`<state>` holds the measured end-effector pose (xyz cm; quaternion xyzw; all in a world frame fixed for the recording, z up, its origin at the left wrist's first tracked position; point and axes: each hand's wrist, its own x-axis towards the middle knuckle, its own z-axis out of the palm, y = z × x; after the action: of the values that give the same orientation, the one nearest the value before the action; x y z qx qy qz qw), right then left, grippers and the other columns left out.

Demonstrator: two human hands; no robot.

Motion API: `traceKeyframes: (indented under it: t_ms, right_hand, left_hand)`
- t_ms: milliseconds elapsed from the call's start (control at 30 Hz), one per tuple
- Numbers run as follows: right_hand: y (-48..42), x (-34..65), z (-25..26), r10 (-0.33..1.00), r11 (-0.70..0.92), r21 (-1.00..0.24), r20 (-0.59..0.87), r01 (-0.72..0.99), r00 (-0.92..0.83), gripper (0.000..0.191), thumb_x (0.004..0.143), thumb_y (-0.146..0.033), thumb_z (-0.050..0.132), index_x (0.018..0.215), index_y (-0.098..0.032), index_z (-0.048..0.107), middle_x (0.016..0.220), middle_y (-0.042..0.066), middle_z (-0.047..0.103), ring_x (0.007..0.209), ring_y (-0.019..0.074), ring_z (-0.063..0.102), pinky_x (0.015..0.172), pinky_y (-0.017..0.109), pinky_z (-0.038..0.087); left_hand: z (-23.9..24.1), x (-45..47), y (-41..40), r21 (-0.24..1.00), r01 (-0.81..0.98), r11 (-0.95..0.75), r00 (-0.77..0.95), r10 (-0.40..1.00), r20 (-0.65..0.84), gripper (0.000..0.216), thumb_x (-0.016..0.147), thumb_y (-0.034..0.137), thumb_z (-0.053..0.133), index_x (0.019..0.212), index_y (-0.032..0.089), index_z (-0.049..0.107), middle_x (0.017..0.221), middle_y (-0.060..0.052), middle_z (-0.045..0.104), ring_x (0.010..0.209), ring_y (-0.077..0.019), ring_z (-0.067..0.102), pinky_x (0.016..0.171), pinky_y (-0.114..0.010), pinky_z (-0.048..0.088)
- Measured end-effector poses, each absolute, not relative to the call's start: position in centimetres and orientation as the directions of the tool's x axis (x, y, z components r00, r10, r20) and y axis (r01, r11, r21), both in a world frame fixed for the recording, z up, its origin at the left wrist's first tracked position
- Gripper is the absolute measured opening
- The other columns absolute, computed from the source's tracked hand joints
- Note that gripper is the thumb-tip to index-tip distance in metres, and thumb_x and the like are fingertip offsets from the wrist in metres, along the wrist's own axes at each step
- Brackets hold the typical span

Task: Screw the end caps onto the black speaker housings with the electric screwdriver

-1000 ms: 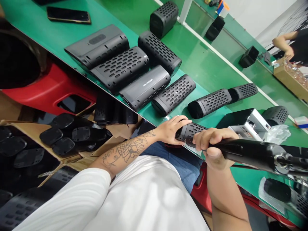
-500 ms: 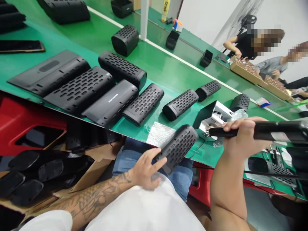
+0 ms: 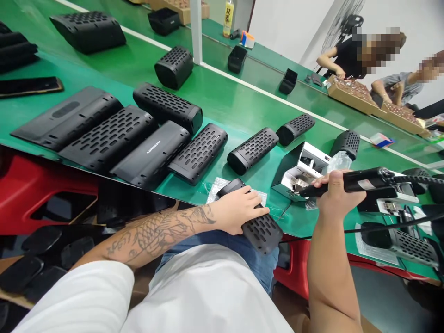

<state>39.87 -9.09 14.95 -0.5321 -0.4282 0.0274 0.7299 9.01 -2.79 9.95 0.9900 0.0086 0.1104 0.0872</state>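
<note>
My left hand [image 3: 243,208] grips a black perforated housing [image 3: 265,231] from above, its fingers wrapped over the slotted face. The housing lies tilted at the table's front edge, above my lap, and partly covers a sheet of bubble wrap [image 3: 212,189]. In my right hand [image 3: 335,192] is a black electric screwdriver [image 3: 364,180] with a coiled cable at its back. Its tip points left into the front of a silver-and-black screw feeder [image 3: 305,162]; whether the bit touches a screw there is too small to tell.
Several black housings, one a perforated housing [image 3: 199,152], stand along the green table [image 3: 239,106]. A phone [image 3: 31,86] lies at the left. Below it are a red stool [image 3: 45,189] and a box of black parts. Two people work over cardboard trays [image 3: 364,99] at the far right.
My left hand has moved from the housing's lower end to over its top and closed on it, and the housing has turned. The screwdriver tip stays at the feeder. The view shifted slightly.
</note>
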Motion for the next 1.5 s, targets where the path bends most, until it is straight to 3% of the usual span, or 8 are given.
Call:
traceKeyframes:
  t_ms: [167, 300, 433, 800, 1300, 1400, 1500]
  right_hand:
    - [-12.0, 37.4, 17.8, 0.502, 0.522, -0.766, 0.632, 0.376, 0.590, 0.049, 0.089, -0.059, 0.098, 0.072, -0.027, 0.065, 0.057, -0.008, 0.062, 0.042, 0.0149, 0.057, 0.047, 0.036, 0.061]
    - [-14.1, 34.5, 19.1, 0.661, 0.616, -0.767, 0.628, 0.180, 0.411, 0.037, 0.091, -0.059, 0.098, 0.089, -0.030, 0.076, 0.059, -0.010, 0.066, 0.036, 0.0152, 0.054, 0.042, 0.035, 0.059]
    - [-13.8, 31.6, 18.6, 0.778, 0.561, -0.825, 0.555, 0.071, 0.295, 0.034, 0.093, -0.055, 0.101, 0.095, -0.029, 0.078, 0.063, -0.009, 0.069, 0.041, 0.0148, 0.061, 0.048, 0.034, 0.064]
    - [-11.9, 29.9, 16.8, 0.832, 0.510, -0.858, 0.509, 0.054, 0.222, 0.041, 0.093, -0.051, 0.102, 0.089, -0.026, 0.069, 0.064, -0.008, 0.068, 0.044, 0.0131, 0.062, 0.053, 0.032, 0.063]
    - [-12.0, 29.7, 16.6, 0.901, 0.424, -0.905, 0.418, -0.032, 0.117, 0.042, 0.090, -0.050, 0.106, 0.089, -0.027, 0.071, 0.064, -0.008, 0.070, 0.048, 0.0132, 0.064, 0.056, 0.032, 0.061]
    - [-12.3, 30.6, 17.3, 0.891, 0.436, -0.900, 0.429, -0.017, 0.149, 0.043, 0.090, -0.055, 0.105, 0.089, -0.027, 0.072, 0.063, -0.009, 0.068, 0.046, 0.0133, 0.062, 0.056, 0.033, 0.062]
    - [-11.8, 33.1, 18.3, 0.770, 0.521, -0.838, 0.544, 0.164, 0.333, 0.048, 0.090, -0.064, 0.100, 0.082, -0.028, 0.070, 0.060, -0.010, 0.063, 0.044, 0.0138, 0.058, 0.052, 0.035, 0.061]
  left_hand:
    - [9.6, 9.2, -2.6, 0.120, 0.336, -0.934, 0.914, 0.354, 0.197, 0.100, 0.085, 0.042, 0.099, 0.171, 0.007, 0.062, 0.135, -0.027, 0.076, 0.120, -0.0454, 0.069, 0.110, -0.055, 0.049]
    - [9.3, 8.7, -2.1, 0.117, 0.485, -0.867, 0.849, 0.499, 0.174, 0.100, 0.090, 0.049, 0.095, 0.173, 0.006, 0.062, 0.133, -0.027, 0.074, 0.119, -0.0460, 0.067, 0.108, -0.054, 0.047]
    - [9.3, 8.5, -2.0, 0.141, 0.488, -0.861, 0.844, 0.507, 0.174, 0.100, 0.091, 0.048, 0.094, 0.176, 0.006, 0.060, 0.133, -0.026, 0.073, 0.121, -0.0460, 0.066, 0.109, -0.054, 0.045]
    - [9.8, 8.6, -2.2, 0.091, 0.486, -0.869, 0.862, 0.494, 0.115, 0.099, 0.100, 0.051, 0.085, 0.181, 0.005, 0.052, 0.141, -0.027, 0.072, 0.126, -0.0457, 0.064, 0.112, -0.052, 0.040]
    - [10.6, 8.5, -2.4, 0.092, 0.505, -0.858, 0.857, 0.511, 0.067, 0.098, 0.103, 0.051, 0.083, 0.183, 0.007, 0.050, 0.146, -0.026, 0.071, 0.131, -0.0438, 0.061, 0.115, -0.051, 0.037]
    - [10.7, 8.6, -2.6, 0.097, 0.512, -0.854, 0.853, 0.518, 0.059, 0.100, 0.103, 0.053, 0.084, 0.184, 0.007, 0.049, 0.148, -0.027, 0.071, 0.131, -0.0440, 0.062, 0.116, -0.052, 0.037]
    - [10.7, 8.8, -2.8, 0.107, 0.520, -0.848, 0.849, 0.526, 0.047, 0.100, 0.105, 0.054, 0.084, 0.185, 0.007, 0.049, 0.147, -0.027, 0.071, 0.130, -0.0447, 0.064, 0.115, -0.052, 0.038]
